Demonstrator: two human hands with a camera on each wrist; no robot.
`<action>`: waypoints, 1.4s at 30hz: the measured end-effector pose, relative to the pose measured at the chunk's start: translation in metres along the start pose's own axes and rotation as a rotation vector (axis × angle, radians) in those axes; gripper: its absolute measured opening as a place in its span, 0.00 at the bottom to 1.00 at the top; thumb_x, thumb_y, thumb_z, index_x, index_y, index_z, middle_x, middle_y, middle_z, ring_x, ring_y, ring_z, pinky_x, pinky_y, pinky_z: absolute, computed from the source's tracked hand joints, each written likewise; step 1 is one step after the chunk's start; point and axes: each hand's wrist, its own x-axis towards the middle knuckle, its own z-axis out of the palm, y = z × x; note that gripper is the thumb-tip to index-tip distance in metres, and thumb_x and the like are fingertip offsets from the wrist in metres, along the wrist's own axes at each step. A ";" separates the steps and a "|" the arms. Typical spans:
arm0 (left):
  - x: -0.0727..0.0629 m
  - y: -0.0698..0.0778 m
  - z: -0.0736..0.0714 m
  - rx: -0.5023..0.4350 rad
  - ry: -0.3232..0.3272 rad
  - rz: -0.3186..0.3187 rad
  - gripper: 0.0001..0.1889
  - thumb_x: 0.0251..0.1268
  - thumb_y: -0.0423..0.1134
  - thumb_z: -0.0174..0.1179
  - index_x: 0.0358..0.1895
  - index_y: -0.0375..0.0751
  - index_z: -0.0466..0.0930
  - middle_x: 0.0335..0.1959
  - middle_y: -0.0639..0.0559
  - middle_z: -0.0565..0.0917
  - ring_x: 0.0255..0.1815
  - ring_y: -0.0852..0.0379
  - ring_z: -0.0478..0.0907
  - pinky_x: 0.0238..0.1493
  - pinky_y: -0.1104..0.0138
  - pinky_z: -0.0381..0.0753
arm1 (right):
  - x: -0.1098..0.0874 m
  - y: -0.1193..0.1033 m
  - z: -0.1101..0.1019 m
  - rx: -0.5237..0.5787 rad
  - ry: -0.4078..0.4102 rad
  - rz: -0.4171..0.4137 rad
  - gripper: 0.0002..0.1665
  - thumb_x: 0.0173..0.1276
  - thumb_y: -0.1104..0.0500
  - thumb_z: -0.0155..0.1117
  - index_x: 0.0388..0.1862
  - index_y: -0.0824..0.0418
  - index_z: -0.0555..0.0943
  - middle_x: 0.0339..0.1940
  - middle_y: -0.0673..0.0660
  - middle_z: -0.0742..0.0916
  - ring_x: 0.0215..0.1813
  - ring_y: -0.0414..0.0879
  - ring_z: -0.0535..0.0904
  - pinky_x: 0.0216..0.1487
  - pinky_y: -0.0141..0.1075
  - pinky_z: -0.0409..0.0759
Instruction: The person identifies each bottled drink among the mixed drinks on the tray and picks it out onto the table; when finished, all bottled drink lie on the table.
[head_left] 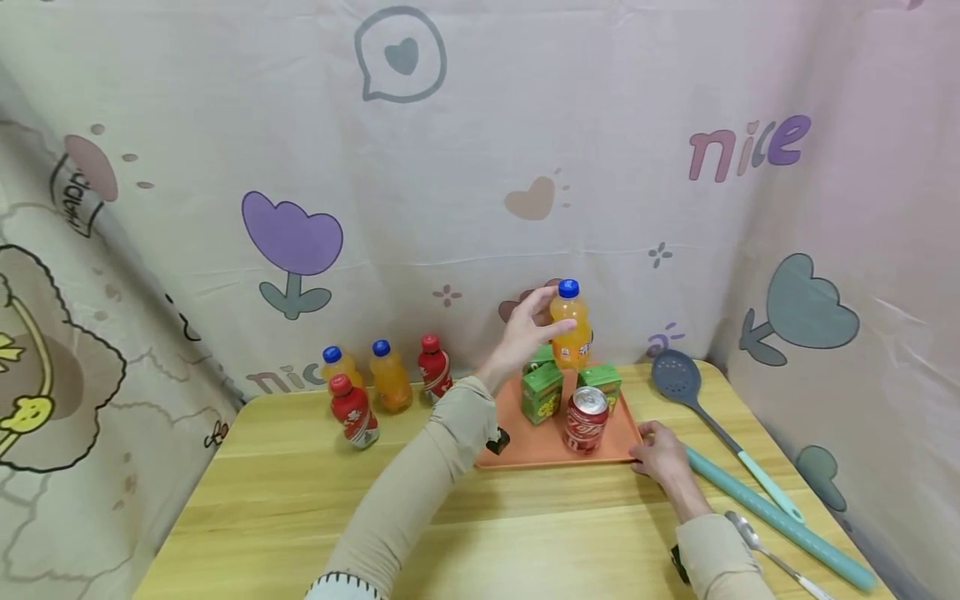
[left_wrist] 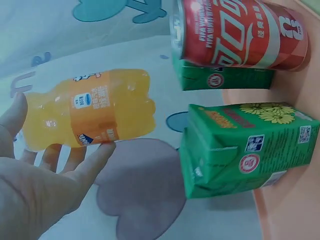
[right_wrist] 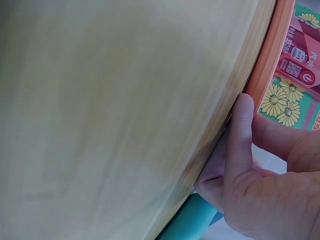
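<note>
My left hand holds a bottle of orange soda with a blue cap upright above an orange tray. Thumb and fingers close round its upper part in the left wrist view. Below it, the tray carries a red cola can and several green drink cartons printed with yellow flowers. At the tray's front right corner, my right hand pinches the rim, as the right wrist view shows; part of its fingers is hidden there.
Left of the tray stand two more orange soda bottles and two red bottles. On the right lie a slotted skimmer, a teal rod and a metal spoon. A printed curtain hangs behind the wooden table.
</note>
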 end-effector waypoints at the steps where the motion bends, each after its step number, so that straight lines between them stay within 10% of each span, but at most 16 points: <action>1: -0.003 0.003 -0.003 -0.006 -0.008 -0.008 0.34 0.71 0.41 0.70 0.78 0.49 0.68 0.79 0.48 0.74 0.73 0.46 0.78 0.69 0.52 0.84 | 0.000 0.000 0.000 -0.002 -0.001 -0.002 0.24 0.74 0.73 0.58 0.67 0.77 0.68 0.40 0.65 0.80 0.35 0.45 0.83 0.36 0.33 0.89; 18: -0.055 0.038 -0.061 -0.212 -0.179 -0.147 0.30 0.74 0.34 0.63 0.76 0.52 0.69 0.76 0.46 0.75 0.65 0.45 0.82 0.63 0.46 0.87 | 0.003 0.003 -0.001 -0.007 -0.030 -0.019 0.25 0.75 0.71 0.58 0.68 0.78 0.67 0.46 0.70 0.80 0.38 0.45 0.85 0.37 0.34 0.90; 30: -0.094 0.032 -0.115 -0.310 -0.262 -0.219 0.34 0.75 0.30 0.53 0.82 0.44 0.59 0.75 0.41 0.72 0.64 0.52 0.79 0.71 0.41 0.79 | 0.002 0.005 -0.004 -0.012 -0.052 -0.032 0.27 0.74 0.71 0.59 0.68 0.79 0.66 0.45 0.70 0.81 0.35 0.41 0.84 0.36 0.33 0.90; 42: -0.146 0.004 -0.161 -0.207 -0.097 -0.249 0.31 0.75 0.29 0.59 0.79 0.46 0.66 0.70 0.45 0.78 0.64 0.52 0.81 0.70 0.51 0.82 | 0.000 0.004 -0.007 -0.034 -0.087 -0.038 0.29 0.75 0.70 0.59 0.69 0.80 0.63 0.51 0.76 0.80 0.37 0.41 0.85 0.38 0.34 0.90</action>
